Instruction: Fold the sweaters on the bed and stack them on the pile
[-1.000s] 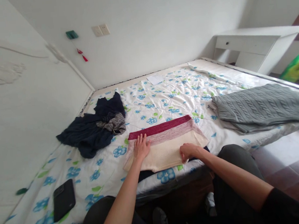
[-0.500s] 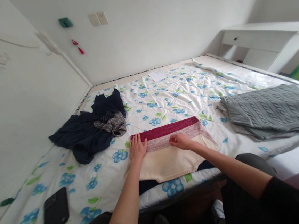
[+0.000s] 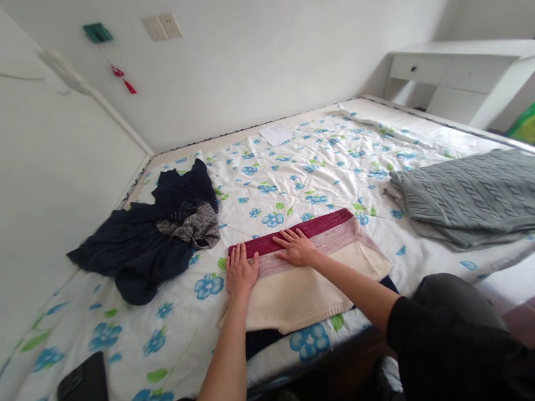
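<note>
A folded knit sweater, cream with pink and dark red bands, lies on the bed in front of me. Its dark red band runs along the far edge, and dark navy cloth shows from under the near edge. My left hand rests flat on the left end of the bands, fingers pointing away. On the red and pink bands, right of it, my right hand lies with its fingers spread. Neither hand grasps anything.
Crumpled navy clothing lies to the left, and a black phone near the front left. A folded grey cable-knit garment is on the right. White paper sits far back on the flowered sheet. A white desk stands beyond.
My right hand has moved left and away from me, and its curled fingers have spread flat on the sweater. My left hand stays on the left end. The view has shifted slightly.
</note>
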### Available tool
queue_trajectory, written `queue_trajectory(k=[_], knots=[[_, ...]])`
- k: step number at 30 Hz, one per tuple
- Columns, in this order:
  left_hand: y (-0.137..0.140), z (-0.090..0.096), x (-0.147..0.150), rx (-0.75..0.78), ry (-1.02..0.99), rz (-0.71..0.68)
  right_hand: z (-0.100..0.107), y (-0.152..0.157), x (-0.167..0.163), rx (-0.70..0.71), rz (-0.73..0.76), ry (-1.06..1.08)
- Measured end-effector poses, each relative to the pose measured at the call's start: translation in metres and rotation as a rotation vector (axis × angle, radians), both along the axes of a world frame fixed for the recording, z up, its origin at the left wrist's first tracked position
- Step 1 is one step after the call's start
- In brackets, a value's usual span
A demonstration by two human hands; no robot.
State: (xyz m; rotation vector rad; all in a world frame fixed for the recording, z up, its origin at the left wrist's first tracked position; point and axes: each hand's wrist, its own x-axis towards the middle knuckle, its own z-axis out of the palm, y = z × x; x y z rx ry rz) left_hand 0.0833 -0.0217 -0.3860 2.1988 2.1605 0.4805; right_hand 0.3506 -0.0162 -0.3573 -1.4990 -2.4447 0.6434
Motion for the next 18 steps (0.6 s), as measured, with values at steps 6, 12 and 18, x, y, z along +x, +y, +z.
queue_trajectory(k=[6,12,18], knots=[[0.002,0.003,-0.002,-0.01,-0.009,-0.008,-0.009,0.0,0.142,-0.077,-0.283,-0.13],[0.004,0.009,0.0,-0.073,-0.002,-0.005,-0.03,-0.007,0.24,-0.204,-0.519,-0.138],[-0.014,0.015,-0.012,-0.114,-0.084,0.014,-0.019,-0.018,0.248,-0.169,-0.627,0.069]])
